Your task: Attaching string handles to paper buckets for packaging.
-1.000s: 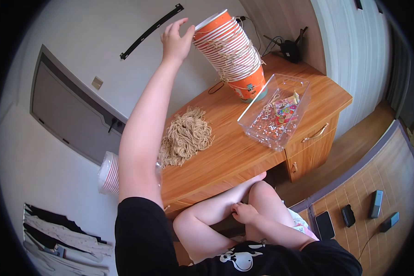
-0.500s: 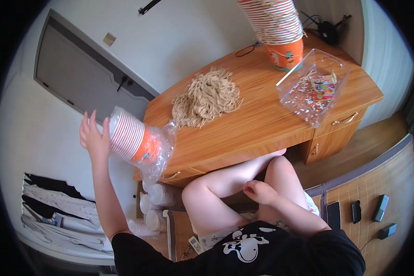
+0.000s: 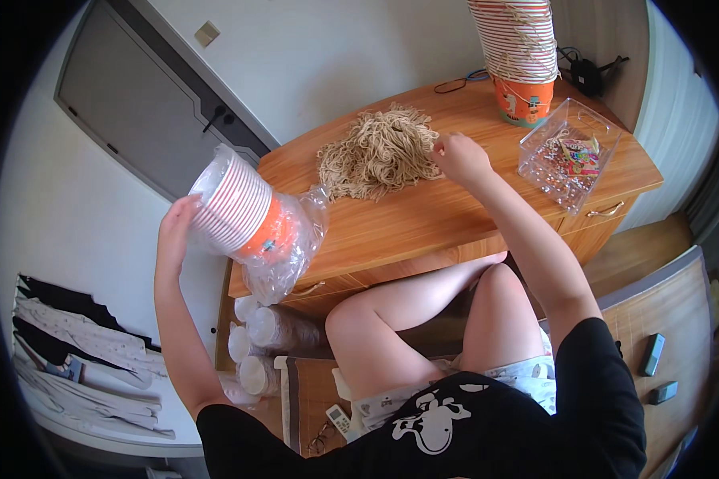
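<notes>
At the table's left end lies a tilted stack of orange paper buckets (image 3: 244, 209) with pale rims, partly inside a clear plastic bag (image 3: 284, 259). My left hand (image 3: 179, 227) has its fingers closed at the stack's open end; whether they grip the outermost rim or the film there, I cannot tell. Loose beige cords (image 3: 378, 152) form a heap on the table. At the heap's right edge is my right hand (image 3: 462, 161), its fingers pinched together. Whatever sits between those fingertips is too small to make out.
A tall bucket stack (image 3: 524, 100) with cords hanging from it stands at the back right of the wooden table (image 3: 423, 215). Before it lies a clear box (image 3: 571, 156) holding small beads and a colourful packet. Wrapped white stacks (image 3: 276, 327) sit below the table's left end.
My right hand has risen from my lap to the cord heap. My left hand's spread fingers have closed at the bucket stack's end. The whole view has shifted slightly.
</notes>
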A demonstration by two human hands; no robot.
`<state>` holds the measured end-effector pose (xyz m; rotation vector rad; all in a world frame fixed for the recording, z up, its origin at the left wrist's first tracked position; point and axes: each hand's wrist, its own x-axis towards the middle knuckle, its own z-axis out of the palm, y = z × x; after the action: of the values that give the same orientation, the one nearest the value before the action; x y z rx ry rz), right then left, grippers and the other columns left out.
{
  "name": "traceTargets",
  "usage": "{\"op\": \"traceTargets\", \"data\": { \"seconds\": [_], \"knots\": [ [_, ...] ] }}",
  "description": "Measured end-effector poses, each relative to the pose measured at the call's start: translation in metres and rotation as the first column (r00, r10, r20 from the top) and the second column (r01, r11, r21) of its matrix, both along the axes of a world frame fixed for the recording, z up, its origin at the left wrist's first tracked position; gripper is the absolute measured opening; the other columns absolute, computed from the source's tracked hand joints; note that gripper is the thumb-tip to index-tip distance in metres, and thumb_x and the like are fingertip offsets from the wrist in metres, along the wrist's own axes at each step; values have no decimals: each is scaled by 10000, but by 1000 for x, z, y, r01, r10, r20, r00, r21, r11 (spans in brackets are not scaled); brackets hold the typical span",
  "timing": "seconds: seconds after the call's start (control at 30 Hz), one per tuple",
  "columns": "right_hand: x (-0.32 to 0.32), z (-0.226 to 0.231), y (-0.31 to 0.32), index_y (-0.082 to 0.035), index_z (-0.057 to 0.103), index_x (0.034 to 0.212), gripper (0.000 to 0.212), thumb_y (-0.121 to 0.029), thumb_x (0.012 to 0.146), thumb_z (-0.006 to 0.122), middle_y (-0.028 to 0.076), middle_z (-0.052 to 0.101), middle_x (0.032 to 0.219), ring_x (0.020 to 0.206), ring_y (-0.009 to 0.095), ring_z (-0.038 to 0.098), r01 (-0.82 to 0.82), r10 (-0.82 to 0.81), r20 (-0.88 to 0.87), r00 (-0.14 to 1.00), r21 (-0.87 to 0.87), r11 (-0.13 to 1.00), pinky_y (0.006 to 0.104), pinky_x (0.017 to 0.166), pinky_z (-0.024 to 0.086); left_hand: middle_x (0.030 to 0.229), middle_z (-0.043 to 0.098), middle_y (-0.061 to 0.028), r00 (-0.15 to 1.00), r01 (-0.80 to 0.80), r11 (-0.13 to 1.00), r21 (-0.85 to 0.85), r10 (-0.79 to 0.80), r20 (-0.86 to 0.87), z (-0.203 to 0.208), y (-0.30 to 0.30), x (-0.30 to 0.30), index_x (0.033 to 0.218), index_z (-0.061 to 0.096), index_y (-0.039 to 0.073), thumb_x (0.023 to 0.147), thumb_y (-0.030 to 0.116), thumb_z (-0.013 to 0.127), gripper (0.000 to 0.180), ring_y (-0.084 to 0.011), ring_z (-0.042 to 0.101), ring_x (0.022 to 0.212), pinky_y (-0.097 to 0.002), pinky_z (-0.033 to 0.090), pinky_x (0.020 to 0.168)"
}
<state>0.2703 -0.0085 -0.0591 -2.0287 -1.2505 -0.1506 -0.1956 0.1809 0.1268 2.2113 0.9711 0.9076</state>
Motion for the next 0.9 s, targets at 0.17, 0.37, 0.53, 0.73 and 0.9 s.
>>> {"op": "traceTargets", "data": {
  "seconds": [0.17,0.37,0.53,0.73,0.9],
  "knots": [
    [0,8,37,-85,759,964,259,-316,880,675,151,720,1035,1004,333,687,24,-33,-72,997,-122,992,459,878,548,1060,705,-39,990,-4,996,86,16,-141,-1,14,-26,1163,693,-11,1026,177,575,261,-112,626,1004,-257,473,909],
    [-5,-2,40,-100,766,916,232,-294,891,642,151,730,988,961,341,692,107,-107,71,992,6,994,481,833,552,972,736,-56,958,24,990,136,16,-286,10,-1,-11,1095,712,-42,962,138,641,235,-123,655,903,-283,514,835],
    [-3,-5,34,-71,746,899,224,-287,883,691,149,724,973,945,347,678,47,-50,41,998,50,998,470,806,546,952,750,-67,940,28,985,169,32,-340,22,-7,-5,1064,734,-18,933,139,657,219,-140,669,907,-302,524,846],
    [-11,20,-1,-24,714,922,220,-239,916,666,160,719,942,862,306,686,-79,86,-243,966,40,996,414,744,518,920,743,-53,945,2,976,220,70,-319,24,1,-5,1012,741,-15,888,130,721,191,-122,671,867,-291,517,821],
    [-30,50,-74,-47,589,823,159,-165,928,568,99,711,1161,1091,195,626,-174,575,-463,675,657,733,338,932,445,875,738,-39,988,-60,976,208,88,-130,51,13,-16,981,738,-10,882,112,751,158,-95,666,810,-247,523,760]
  ]
}}
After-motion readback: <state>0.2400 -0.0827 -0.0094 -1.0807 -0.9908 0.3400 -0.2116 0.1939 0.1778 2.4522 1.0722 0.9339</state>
